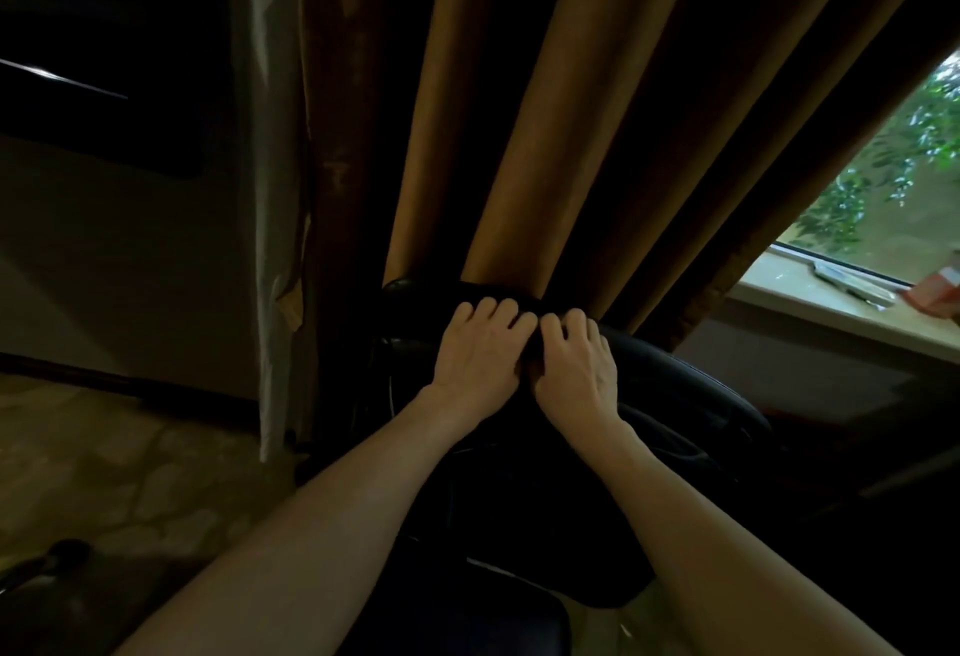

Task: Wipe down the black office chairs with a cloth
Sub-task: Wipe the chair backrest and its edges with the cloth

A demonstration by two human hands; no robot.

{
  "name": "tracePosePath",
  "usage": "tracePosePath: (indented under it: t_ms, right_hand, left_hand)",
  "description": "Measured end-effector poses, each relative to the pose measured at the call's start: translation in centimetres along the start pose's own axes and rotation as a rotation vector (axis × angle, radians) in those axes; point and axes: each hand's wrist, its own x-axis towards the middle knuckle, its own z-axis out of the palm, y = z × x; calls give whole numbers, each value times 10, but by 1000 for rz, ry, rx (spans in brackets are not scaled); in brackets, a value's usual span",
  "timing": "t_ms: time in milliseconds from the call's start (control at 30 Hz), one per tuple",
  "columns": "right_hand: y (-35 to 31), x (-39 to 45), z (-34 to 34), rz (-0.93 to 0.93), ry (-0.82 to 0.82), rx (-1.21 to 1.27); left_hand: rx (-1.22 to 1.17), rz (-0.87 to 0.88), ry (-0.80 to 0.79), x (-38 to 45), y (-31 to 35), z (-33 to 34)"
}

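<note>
Two hands on one black chair (649,395), head view only. Chair sits at centre, its back pushed against the brown curtain (519,110) on the far side. Left hand (475,359) lies palm down on the top of the chair back, fingers bent over the far edge. Right hand (576,364) just beside it, touching at the thumbs, fingers bent the same way. Something dark lies under both hands; too dim to tell cloth from chair, so cannot tell whether either hand holds anything. Both forearms bare, reaching in from the near edge. Window (893,162) at far right with green leaves outside; pale sill (810,302) below it. Tiled floor (130,473) at near left.
</note>
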Motion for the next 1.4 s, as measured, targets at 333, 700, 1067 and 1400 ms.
tracePosePath:
  t_ms: [333,700,1067,1400]
  right_hand:
    - [-86,46,-17,-256,-28,3]
    - [-101,61,-9,-331,-27,31]
    - [-18,53,-14,-202,-37,92]
    - [76,0,-21,47,-56,29]
  left_hand:
    - [133,-182,44,-15,-88,-37]
    - [97,-265,-70,-17,-104,-48]
    - [154,-136,33,23,-35,-20]
    - [-135,47,160,48,51,12]
